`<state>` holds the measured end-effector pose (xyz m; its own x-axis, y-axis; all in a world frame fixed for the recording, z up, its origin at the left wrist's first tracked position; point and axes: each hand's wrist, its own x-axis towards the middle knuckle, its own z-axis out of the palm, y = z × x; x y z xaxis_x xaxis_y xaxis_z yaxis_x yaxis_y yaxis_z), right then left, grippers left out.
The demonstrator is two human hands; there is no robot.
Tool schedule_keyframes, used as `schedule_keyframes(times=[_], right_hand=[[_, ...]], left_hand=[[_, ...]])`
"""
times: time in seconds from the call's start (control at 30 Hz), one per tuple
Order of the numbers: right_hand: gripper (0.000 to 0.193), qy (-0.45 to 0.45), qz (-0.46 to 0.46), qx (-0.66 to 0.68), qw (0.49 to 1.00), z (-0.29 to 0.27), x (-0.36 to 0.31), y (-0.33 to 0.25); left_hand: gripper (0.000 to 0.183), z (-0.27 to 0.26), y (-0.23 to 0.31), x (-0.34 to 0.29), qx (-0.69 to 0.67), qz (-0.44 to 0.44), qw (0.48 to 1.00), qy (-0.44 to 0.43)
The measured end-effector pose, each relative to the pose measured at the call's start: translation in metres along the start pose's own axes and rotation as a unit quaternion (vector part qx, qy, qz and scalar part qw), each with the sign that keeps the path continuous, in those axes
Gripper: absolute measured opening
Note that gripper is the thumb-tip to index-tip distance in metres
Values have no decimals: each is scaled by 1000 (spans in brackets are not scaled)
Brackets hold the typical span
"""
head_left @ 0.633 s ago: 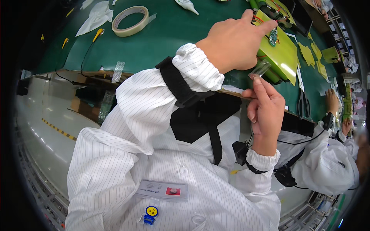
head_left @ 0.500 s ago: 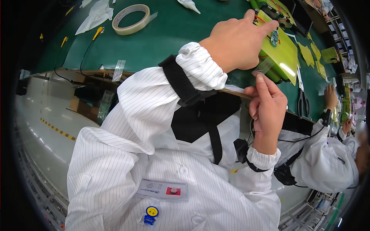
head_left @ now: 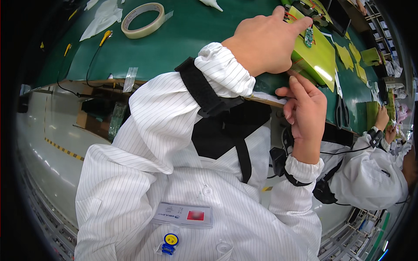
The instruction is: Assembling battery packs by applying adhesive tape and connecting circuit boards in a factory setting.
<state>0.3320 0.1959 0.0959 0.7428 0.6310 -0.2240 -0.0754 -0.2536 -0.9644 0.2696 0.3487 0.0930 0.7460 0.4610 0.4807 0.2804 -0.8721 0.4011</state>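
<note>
A battery pack [head_left: 315, 54] faced with a shiny yellow-green sheet lies tilted near the bench edge, green cells under it. A small green circuit board [head_left: 308, 37] and red wires sit at its top. My left hand [head_left: 263, 41] reaches across from the left and grips the pack, two fingers pressing on its upper end. At the pack's near lower edge, my right hand [head_left: 307, 108] is closed, thumb and forefinger together on a strip of clear tape [head_left: 298, 66] that is mostly hidden. The other fingers curl inward.
A tape roll [head_left: 143, 21] lies on the green bench [head_left: 174, 54], with crumpled white film [head_left: 102, 19] beside it. Black-handled scissors [head_left: 341, 111] rest at the right edge. Yellow-green sheets [head_left: 345, 55] lie farther right. A co-worker's sleeve [head_left: 359, 169] is close on that side.
My right hand has moved closer in at the pack's lower edge, and the tape strip stretched there earlier is now mostly out of sight. My left hand stays on the pack. The co-worker's hand moved.
</note>
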Motion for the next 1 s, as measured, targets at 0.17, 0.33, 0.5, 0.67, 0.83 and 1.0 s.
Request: schedule_keyframes(times=[0.17,0.33,0.5,0.67,0.83,1.0], right_hand=[[30,-8,14,35,999,0,3,-3],[29,15,15,25,999,1,7,-5],[28,-7,-1,39,999,1,7,-3],[25,10,-8,32,999,2,4,-5],[23,38,-15,16,999,4,4,-3],[21,57,-29,20,998,-1,-6,0]], left_hand=[[74,-2,-1,0,-14,9,1000,12],[80,-37,5,8,-109,-17,986,-121],[74,-53,15,-3,-136,11,982,-129],[71,-53,10,8,-151,25,983,-99],[70,-54,9,7,-132,45,987,-77],[69,-48,8,6,-129,61,988,-53]])
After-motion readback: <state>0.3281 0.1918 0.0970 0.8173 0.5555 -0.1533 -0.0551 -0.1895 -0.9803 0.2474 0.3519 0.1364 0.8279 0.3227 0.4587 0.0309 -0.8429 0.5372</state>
